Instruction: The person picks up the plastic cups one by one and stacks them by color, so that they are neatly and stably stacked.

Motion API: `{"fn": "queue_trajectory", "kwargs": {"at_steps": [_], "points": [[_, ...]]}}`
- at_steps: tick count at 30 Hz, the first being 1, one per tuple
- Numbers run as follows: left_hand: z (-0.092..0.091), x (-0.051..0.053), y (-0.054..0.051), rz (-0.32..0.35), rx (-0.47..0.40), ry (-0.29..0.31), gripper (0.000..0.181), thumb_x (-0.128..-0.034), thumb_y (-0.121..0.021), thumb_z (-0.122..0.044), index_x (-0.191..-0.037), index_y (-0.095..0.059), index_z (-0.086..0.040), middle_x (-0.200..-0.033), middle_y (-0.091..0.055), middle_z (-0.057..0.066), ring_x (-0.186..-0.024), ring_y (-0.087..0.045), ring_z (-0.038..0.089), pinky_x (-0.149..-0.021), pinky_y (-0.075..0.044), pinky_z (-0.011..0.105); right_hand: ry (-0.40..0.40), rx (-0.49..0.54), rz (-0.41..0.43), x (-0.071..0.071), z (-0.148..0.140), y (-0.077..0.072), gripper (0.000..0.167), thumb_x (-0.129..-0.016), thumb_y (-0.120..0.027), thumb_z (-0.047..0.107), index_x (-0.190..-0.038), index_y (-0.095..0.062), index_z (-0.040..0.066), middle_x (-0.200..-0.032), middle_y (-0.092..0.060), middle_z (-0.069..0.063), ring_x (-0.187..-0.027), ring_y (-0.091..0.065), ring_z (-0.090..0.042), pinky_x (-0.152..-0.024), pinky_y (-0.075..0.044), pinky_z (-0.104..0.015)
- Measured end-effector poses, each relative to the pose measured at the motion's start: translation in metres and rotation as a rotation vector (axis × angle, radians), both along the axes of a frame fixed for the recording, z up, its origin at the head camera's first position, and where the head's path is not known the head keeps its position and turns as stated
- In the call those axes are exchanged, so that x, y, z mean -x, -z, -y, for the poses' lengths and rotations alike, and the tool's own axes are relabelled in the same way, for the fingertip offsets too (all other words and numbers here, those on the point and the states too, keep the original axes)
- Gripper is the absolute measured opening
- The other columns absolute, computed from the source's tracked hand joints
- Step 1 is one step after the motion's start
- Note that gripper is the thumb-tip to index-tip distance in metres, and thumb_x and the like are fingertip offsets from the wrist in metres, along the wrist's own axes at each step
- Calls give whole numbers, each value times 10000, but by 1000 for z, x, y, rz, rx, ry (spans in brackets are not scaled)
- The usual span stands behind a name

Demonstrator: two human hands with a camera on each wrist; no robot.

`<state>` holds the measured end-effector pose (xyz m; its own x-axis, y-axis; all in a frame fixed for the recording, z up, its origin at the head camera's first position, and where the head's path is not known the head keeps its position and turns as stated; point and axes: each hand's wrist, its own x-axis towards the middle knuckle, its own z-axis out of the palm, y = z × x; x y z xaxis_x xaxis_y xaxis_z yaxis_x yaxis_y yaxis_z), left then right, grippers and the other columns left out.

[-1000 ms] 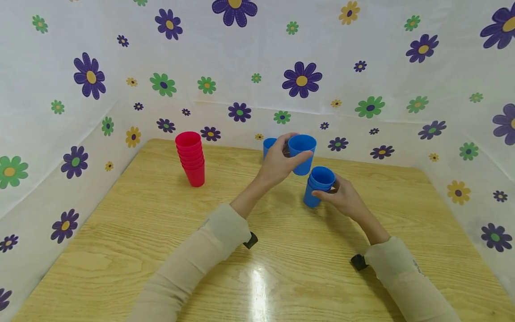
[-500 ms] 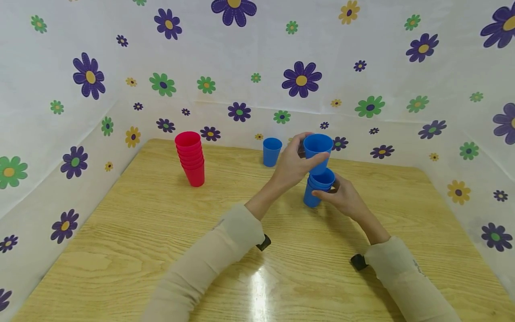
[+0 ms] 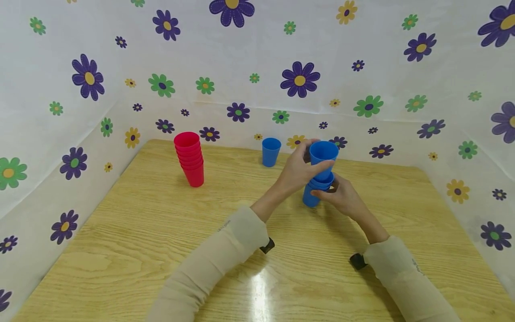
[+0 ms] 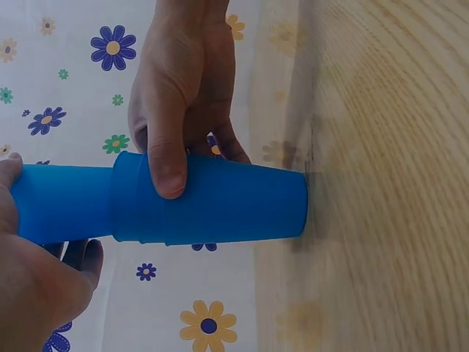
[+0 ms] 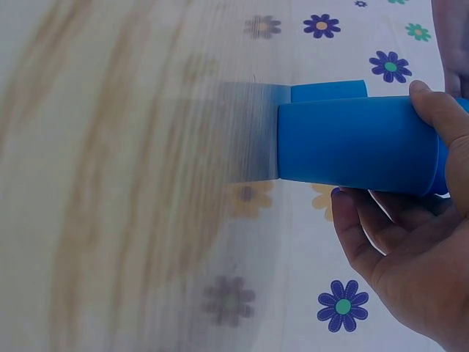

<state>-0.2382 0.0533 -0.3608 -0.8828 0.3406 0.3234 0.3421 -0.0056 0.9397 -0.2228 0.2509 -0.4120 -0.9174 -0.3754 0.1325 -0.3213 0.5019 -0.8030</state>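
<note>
My left hand [image 3: 297,172] grips a blue plastic cup [image 3: 319,157] by its sides, mouth up. The cup's lower end is inside the top of a short stack of nested blue cups [image 3: 310,199]. My right hand [image 3: 342,195] holds that stack near its rims, thumb in front. In the left wrist view the held cup [image 4: 69,202] sits partly in the stack [image 4: 234,205], with the right thumb across the stack's side. From the right wrist, the bottom cup [image 5: 352,147] of the stack stands on the table, with the right hand [image 5: 418,257] round its upper part.
A single blue cup [image 3: 270,154] stands upright near the table's back edge. At the left stands a tall stack of nested red cups [image 3: 195,173]. The wooden table [image 3: 120,237] meets a flower-patterned sheet [image 3: 257,53] at the back and sides.
My left hand has carried its blue cup rightward, then down into the mouth of the stack. The lone blue cup behind has come into full view. My right hand stays at the stack.
</note>
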Motion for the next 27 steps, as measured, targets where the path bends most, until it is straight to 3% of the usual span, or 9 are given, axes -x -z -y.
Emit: {"fn": "queue_trajectory", "kwargs": {"at_steps": [8, 17, 27], "points": [[-3, 1, 8, 15, 32, 14, 686, -974, -744, -268, -1545, -406, -94, -1449, -559, 118, -1289, -584, 227, -1049, -494, 331, -6, 7, -8, 0, 0, 1, 711, -994, -711, 141, -1567, -326, -27, -1464, -523, -276, -1258, -585, -449, -1010, -506, -592], [-3, 2, 18, 57, 95, 54, 737, -975, -737, -339, -1589, -374, -160, -1561, -488, 28, -1439, -445, 190, -1133, -423, 373, 6, -11, -26, 0, 1, 0, 618, -987, -727, 162, -1504, -441, -17, -1395, -592, -226, -1178, -644, -369, -934, -576, -418], [0, 10, 27, 0, 106, -2, 660, -1014, -673, -374, -1562, -411, -118, -1504, -542, 85, -1371, -510, 200, -1117, -434, 349, 26, -10, -14, 1, 2, 1, 615, -979, -735, 154, -1476, -437, -51, -1359, -605, -259, -1207, -620, -401, -983, -540, -527]]}}
